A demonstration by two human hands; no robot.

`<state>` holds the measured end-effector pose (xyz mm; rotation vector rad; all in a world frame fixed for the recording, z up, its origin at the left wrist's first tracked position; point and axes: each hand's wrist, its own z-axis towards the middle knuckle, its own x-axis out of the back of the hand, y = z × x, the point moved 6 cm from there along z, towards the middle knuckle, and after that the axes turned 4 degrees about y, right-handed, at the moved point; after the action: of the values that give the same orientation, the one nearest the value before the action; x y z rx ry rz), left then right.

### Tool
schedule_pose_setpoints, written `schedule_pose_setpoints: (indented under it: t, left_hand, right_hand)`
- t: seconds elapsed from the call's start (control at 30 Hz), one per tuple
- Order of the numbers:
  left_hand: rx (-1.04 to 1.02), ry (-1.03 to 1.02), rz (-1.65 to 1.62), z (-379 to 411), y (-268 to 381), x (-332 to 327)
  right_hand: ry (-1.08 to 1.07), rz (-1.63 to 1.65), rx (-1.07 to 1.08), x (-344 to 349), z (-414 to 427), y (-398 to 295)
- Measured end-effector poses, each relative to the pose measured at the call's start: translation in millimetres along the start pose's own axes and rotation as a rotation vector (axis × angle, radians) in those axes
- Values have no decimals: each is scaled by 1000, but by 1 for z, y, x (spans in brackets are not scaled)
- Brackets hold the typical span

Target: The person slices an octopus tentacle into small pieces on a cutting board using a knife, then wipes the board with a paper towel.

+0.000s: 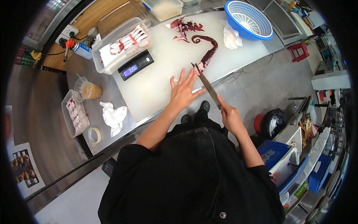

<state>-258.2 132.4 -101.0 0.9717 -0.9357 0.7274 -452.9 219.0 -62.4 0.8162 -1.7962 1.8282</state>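
Observation:
An octopus tentacle (208, 56), dark red with a curled tip, lies on the white cutting board (148, 92). The long blade of a kitchen knife (209, 87) reaches its thick, pale cut end. My right hand (230, 116) is closed on the knife's handle, beyond the board's front edge. My left hand (183, 91) has its fingers spread over the board, with fingertips beside or against the cut end; contact is hard to tell. Dark red scraps (186, 27) lie behind the tentacle. A digital scale (136, 65) with a lit display stands to the left.
A plastic tub (107, 66) of portioned octopus adjoins the scale. A blue basin with a white colander (249, 19) and a crumpled paper towel (232, 37) are at the right. On the left are a cup (92, 91), a smaller tub (84, 124), a cloth (113, 116) and tape (94, 135).

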Motion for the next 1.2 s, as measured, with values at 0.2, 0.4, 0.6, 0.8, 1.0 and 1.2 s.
schedule_pose_setpoints:
  t: [0.2,0.4,0.6,0.8,1.0,1.2]
  left_hand:
    - [8,-18,11,-1,2,1]
    - [-15,6,-5,-3,2,2]
    - [11,-39,-13,-2,2,2]
    - [131,66,-124,16,3,21]
    - [138,28,-286,72,-10,20]
    - [416,-3,-635,69,-71,16]
  right_hand:
    - [-82,100,-192,1,-2,-4]
    - [3,-55,25,2,-15,-9]
    - [34,-149,107,3,-24,-11]
    - [-27,-302,80,21,-35,-20]
    - [-42,-320,58,22,-40,-27]
    - [-60,-158,-37,32,-53,-17]
